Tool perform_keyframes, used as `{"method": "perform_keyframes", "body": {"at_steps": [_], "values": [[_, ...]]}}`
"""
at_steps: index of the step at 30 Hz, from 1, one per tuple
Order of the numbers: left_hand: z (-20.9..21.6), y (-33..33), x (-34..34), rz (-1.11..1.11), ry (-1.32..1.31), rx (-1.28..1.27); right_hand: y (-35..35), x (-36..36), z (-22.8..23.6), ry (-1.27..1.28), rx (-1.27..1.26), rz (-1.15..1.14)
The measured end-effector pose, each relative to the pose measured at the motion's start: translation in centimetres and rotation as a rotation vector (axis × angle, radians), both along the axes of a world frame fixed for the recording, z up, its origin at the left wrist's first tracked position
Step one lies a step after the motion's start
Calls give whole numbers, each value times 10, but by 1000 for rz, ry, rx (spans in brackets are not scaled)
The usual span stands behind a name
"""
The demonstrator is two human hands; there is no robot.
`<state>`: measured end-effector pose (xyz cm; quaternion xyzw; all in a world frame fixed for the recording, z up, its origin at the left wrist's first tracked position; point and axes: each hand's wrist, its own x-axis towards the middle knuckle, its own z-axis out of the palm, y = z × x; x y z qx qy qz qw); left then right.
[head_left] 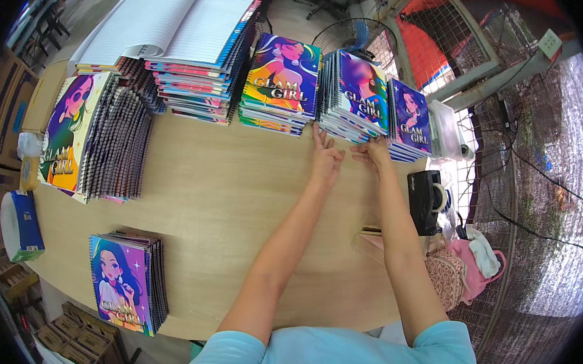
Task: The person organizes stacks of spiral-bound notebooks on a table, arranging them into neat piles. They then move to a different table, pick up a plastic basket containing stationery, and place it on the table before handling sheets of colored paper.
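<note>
Both arms reach toward a stack of spiral notebooks (364,96) with colourful illustrated covers, at the far right of the table. My left hand (328,158) is at that stack's lower left corner, index finger stretched out and the other fingers partly bent; it holds nothing. At the near edge of the same stack, my right hand (372,152) has its fingers closed on the lower notebooks, with some fingertips hidden. A purple-covered notebook stack (409,119) stands close on the right. Another notebook stack (281,81) is just to the left.
Taller notebook piles stand at the back left, one topped by an open lined notebook (203,29). More notebooks (121,282) lie at the near left. A black tape dispenser (425,203) and a clear plastic box (444,131) sit along the right edge. A wire fan (356,39) stands behind.
</note>
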<state>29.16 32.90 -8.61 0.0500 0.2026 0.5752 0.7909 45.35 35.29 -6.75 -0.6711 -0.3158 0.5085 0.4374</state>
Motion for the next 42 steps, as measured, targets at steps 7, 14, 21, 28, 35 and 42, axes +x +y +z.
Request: {"method": "perform_keyframes", "body": {"at_steps": [7, 14, 21, 28, 35, 42], "values": [[-7, 7, -3, 40, 52, 48, -13, 21, 16, 312, -38, 122], [0, 8, 4, 54, 54, -69, -9, 7, 37, 212, -160, -60], [8, 13, -8, -23, 113, 45, -9, 4, 35, 241, -148, -103], [-3, 22, 14, 195, 150, -12, 24, 13, 23, 81, 75, -222], [-37, 42, -3, 148, -112, 101, 49, -4, 80, -131, -309, -241], [-7, 52, -13, -33, 303, -39, 42, 9, 70, -78, -282, -92]]}}
